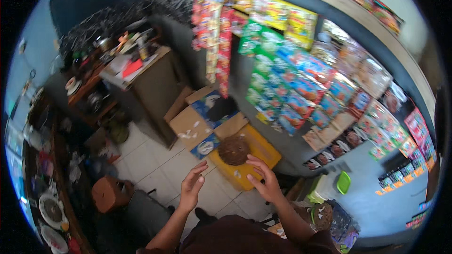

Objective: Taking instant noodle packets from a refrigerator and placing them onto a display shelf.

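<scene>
Both of my hands are raised in front of me, apart from each other, with nothing in them. My left hand [192,189] has its fingers stretched up and its thumb apart, above the tiled floor. My right hand [267,182] is likewise spread, its fingertips near a round brown object [234,150] that looks rough or woven. This object rests on a yellow box-like stand [263,146]; whether my right fingers touch it I cannot tell. Beside it, farther off, an opened cardboard box [190,123] has its flaps folded out.
Packets in hanging strips [268,61] cover the wall ahead and right. At the left stand a cluttered cabinet [141,89], a brown stool [111,194] and a dark chair [147,209]. A green-lidded container [318,188] and filled bags [346,221] sit close by on my right.
</scene>
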`<move>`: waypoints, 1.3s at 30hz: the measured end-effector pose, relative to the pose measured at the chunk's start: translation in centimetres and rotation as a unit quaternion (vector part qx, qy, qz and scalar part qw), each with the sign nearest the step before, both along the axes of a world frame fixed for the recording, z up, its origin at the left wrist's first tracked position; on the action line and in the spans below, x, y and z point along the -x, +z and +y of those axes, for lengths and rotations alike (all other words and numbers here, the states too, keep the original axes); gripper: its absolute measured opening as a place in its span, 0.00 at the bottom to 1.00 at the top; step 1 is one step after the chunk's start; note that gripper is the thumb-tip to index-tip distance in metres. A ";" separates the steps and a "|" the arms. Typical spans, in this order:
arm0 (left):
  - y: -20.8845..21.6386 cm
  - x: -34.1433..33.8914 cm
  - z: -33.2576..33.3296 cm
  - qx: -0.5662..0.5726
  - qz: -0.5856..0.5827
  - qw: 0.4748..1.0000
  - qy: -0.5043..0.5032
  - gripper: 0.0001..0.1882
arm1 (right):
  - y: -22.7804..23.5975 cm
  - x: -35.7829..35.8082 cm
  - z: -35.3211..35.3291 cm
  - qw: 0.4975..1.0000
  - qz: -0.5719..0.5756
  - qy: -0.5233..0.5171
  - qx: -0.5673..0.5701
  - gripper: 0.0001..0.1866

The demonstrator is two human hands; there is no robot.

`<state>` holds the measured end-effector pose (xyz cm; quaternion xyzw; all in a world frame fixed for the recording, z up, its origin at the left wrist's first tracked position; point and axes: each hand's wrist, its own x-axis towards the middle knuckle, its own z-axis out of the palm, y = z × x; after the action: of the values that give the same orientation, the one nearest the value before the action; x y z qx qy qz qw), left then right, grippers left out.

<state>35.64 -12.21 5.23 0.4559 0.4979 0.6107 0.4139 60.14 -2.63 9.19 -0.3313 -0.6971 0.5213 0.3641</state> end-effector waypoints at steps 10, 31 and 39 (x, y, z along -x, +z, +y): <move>-3.6 17.0 -8.7 0.179 -0.153 0.955 0.182 0.21 | -4.9 21.9 -0.4 0.978 -0.088 0.183 -0.053 0.22; -6.7 37.8 1.8 0.188 -0.280 0.894 0.296 0.20 | -13.1 45.6 14.8 0.949 -0.138 0.268 0.091 0.14; -5.6 47.8 6.6 0.141 -0.271 0.892 0.334 0.18 | -7.9 63.1 19.5 0.908 -0.167 0.382 -0.048 0.13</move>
<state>-12.12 -5.58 -0.33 0.0163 0.5700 0.7365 0.3638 -2.95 16.92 1.33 -0.1041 -0.8452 0.5233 0.0307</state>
